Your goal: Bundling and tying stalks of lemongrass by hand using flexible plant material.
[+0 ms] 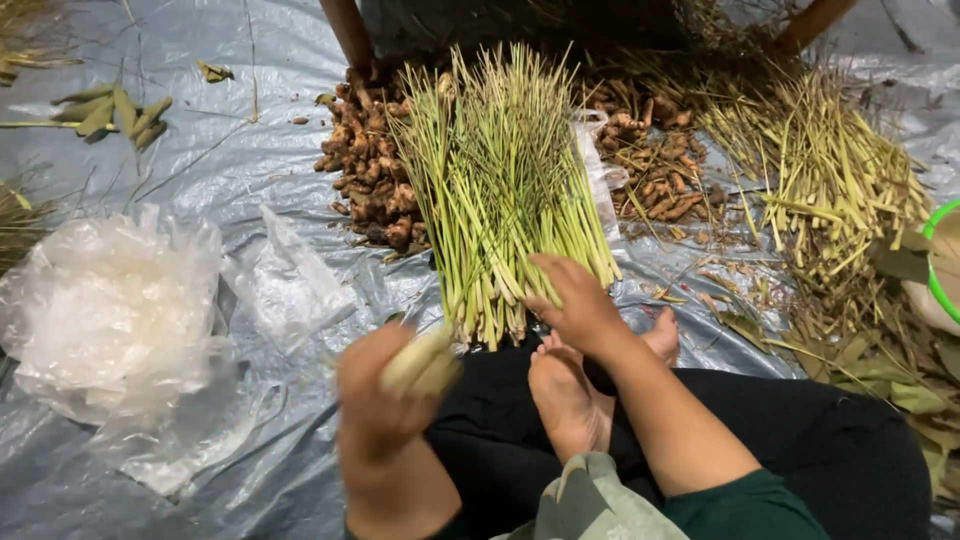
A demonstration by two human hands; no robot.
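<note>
Fingers of the left hand (385, 405) curl tight around a few pale lemongrass stalk ends (420, 365), blurred in the picture, so the exact number is hard to tell. The right hand (575, 305) lies with fingers loosely bent on the near end of the lemongrass bundle (500, 190), touching the stalks without closing around them. That bundle lies on the grey plastic sheet (240, 150) just ahead of the person's bare feet (565, 395), cut ends toward the person, green tops fanning away.

To do this step well, I judge the held stalks should go down with their thick ends level with the rest, while the right hand presses the pile so it does not roll or splay. A firm grip near the base keeps the stalks from slipping.

Behind the bundle, on both sides, sit heaps of brown knobbly roots (370, 170). To the right lies a loose pile of dry yellowish trimmings (830, 170), and a green-rimmed basin (940, 270) shows at the edge. Crumpled clear plastic bags (110, 310) lie well to the left.
</note>
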